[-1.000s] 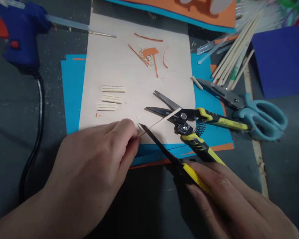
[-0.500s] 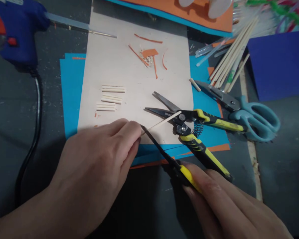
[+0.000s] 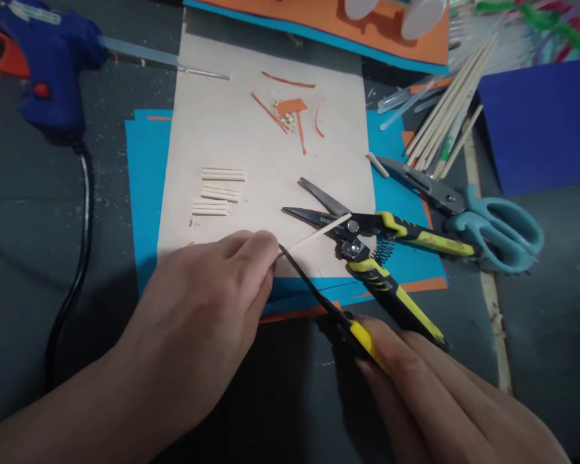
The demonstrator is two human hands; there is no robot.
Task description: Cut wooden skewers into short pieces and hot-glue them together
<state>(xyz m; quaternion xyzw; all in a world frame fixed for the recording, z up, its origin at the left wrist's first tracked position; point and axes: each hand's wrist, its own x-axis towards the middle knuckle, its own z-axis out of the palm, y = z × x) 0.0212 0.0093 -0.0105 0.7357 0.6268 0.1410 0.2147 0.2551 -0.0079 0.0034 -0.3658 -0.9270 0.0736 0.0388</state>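
Observation:
My left hand (image 3: 212,303) is closed in a pinch on a thin wooden stick (image 3: 319,232), whose free end points up to the right over the pivot of a pair of snips. In my right hand (image 3: 430,386) is a slim black tool with a yellow handle (image 3: 326,303), seen edge-on. Its tip touches or nearly touches the stick beside my left fingertips; whether it bites into the wood I cannot tell. The black-and-yellow snips (image 3: 352,227) lie with blades apart on white paper (image 3: 270,148). Short cut stick pieces (image 3: 222,174) lie there in several small rows.
A blue glue gun (image 3: 60,71) with its cord is at upper left. Orange paper scraps (image 3: 292,105) lie on the white sheet, with blue paper (image 3: 147,187) underneath. To the right are teal-handled scissors (image 3: 502,232), long wooden sticks (image 3: 454,103) and a dark blue sheet (image 3: 541,129).
My left hand has shifted slightly right, along with the paper and glue gun in the view. The stick and the tool in my right hand keep nearly the same place.

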